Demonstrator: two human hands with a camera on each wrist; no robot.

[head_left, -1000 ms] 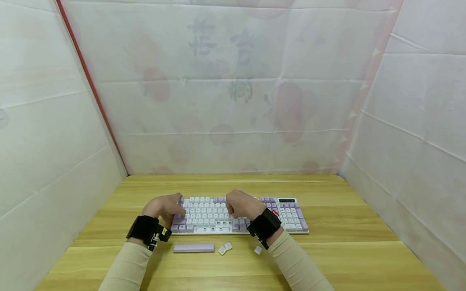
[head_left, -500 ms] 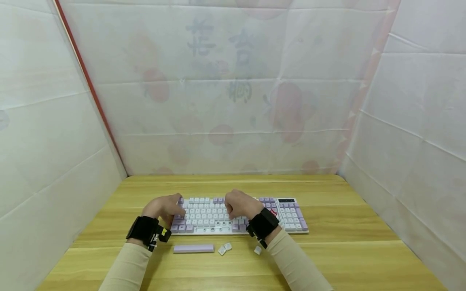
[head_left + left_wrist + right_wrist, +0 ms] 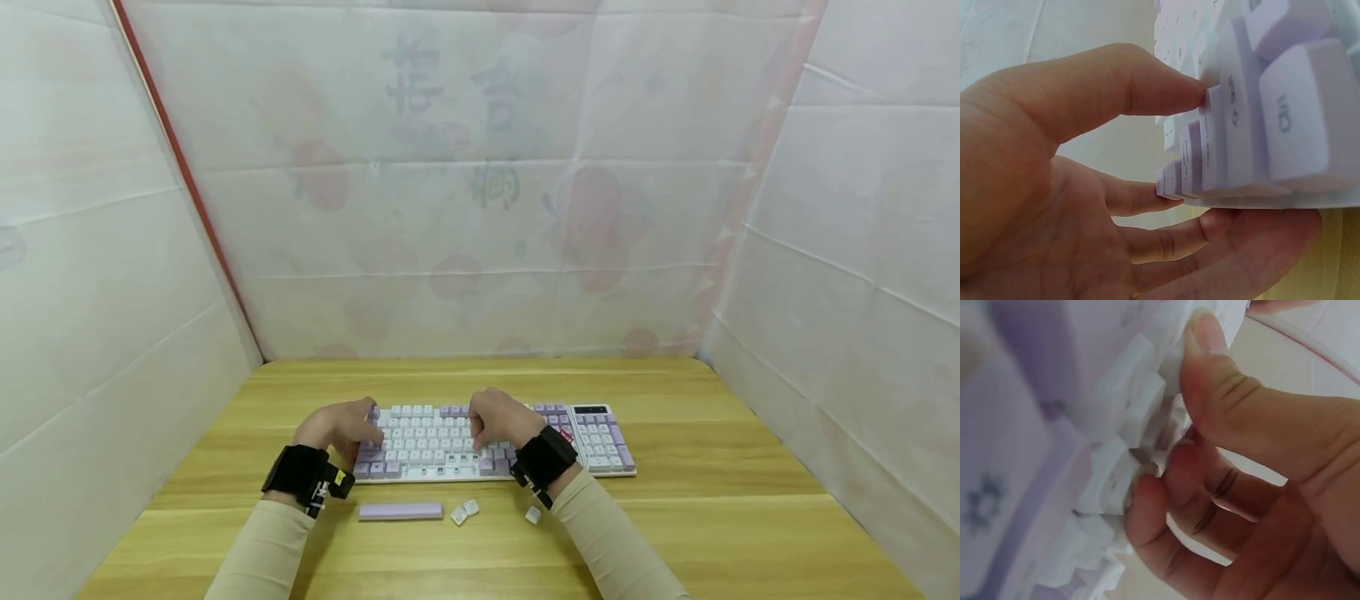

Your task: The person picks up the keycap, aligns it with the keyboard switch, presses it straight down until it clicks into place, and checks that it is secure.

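Observation:
A white and purple keyboard (image 3: 427, 435) lies on the wooden table. At its left end my left hand (image 3: 341, 427) grips the frame, the thumb (image 3: 1172, 90) on top of the keys and the other fingers along the side edge. My right hand (image 3: 501, 419) is over the middle of the keyboard with curled fingers. In the right wrist view, its fingertips pinch at a white keycap (image 3: 1109, 478) beside a gap in the keys; the exact contact is partly hidden. Along the lower rows, bare switches (image 3: 457, 457) and the space bar slot show.
A long purple space bar keycap (image 3: 401, 512) lies in front of the keyboard. Two white keycaps (image 3: 459, 517) lie to its right, and another loose keycap (image 3: 533, 515) sits near the right forearm. White cloth walls (image 3: 465, 250) enclose the table at the back and sides.
My right hand has shifted very slightly to the right over the keys. The left hand keeps its hold, and the loose keycaps lie as before.

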